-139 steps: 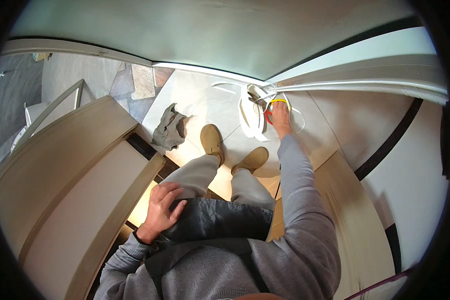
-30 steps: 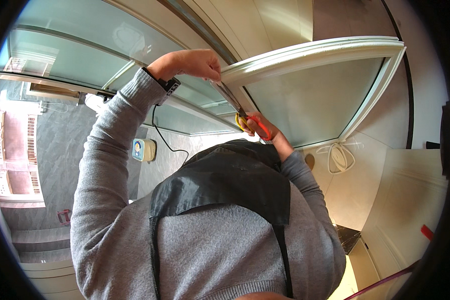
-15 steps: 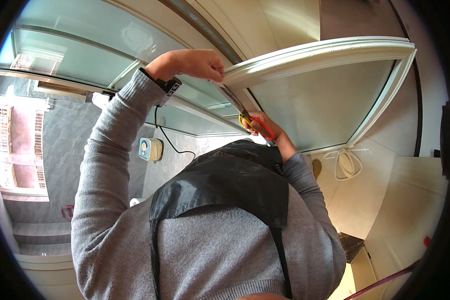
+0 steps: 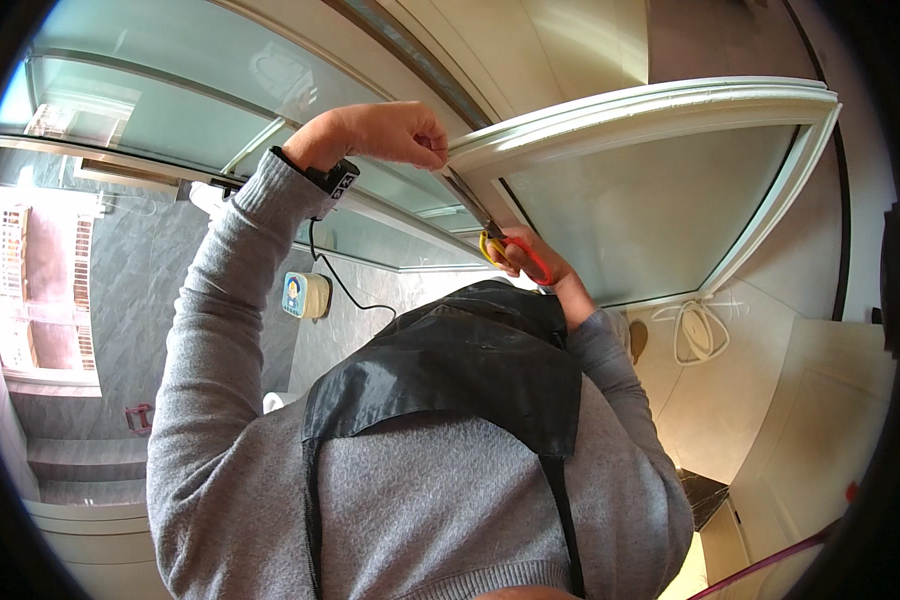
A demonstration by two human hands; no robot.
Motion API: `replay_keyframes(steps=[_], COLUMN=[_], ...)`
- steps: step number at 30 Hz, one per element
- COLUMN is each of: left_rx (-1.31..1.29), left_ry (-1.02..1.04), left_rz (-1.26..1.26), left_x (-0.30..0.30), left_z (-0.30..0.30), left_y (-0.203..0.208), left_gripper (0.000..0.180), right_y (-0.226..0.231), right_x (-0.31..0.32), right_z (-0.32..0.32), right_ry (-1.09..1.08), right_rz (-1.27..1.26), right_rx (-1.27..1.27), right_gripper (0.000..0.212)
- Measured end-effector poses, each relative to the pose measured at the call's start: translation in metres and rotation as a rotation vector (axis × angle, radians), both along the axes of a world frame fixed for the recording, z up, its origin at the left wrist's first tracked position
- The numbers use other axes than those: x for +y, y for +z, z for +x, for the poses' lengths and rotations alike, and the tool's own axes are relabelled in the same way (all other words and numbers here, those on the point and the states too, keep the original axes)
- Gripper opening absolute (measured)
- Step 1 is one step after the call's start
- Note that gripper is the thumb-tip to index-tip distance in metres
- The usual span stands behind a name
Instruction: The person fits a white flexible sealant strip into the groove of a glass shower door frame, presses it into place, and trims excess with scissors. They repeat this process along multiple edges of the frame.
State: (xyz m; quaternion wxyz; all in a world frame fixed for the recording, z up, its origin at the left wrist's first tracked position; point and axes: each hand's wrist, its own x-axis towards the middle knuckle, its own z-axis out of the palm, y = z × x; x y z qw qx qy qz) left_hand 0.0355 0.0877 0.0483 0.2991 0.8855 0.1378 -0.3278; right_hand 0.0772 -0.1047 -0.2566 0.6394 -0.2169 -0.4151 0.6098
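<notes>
Right hand (image 4: 536, 248) grips scissors (image 4: 497, 230), blades along the door's (image 4: 660, 210) left edge, far tips near curled left hand (image 4: 400, 135), whose pinch, if any, I cannot tell; a blade slip could nick those fingers.

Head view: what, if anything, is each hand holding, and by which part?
The right hand holds scissors by the red and yellow handles. The left hand is curled; whether it holds anything cannot be told.
</notes>
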Motion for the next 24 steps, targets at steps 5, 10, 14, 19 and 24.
replay_keyframes(steps=[5,10,14,19,24], left_rx=[-0.039,-0.079,-0.099,-0.163,-0.239], left_ry=[-0.024,-0.059,-0.009,0.069,0.166], left_rz=[0.057,0.21,0.206,0.286,0.287], left_x=[-0.008,-0.019,-0.024,-0.028,-0.027], left_z=[-0.004,-0.005,-0.003,-0.01,-0.018], left_y=[0.003,0.005,0.006,0.004,-0.002], left_gripper=[0.016,0.019,0.02,0.02,0.016], right_y=[-0.001,-0.001,0.002,0.001,-0.006], right_x=[-0.004,-0.001,0.002,0.004,0.005], right_z=[0.003,0.001,-0.003,-0.007,0.001], right_ry=[0.015,0.018,0.002,-0.09,-0.119], right_rz=[-0.033,-0.032,-0.024,-0.005,0.004], right_rx=[-0.001,0.006,0.036,-0.068,-0.124], right_gripper=[0.055,0.045,0.038,0.041,0.043])
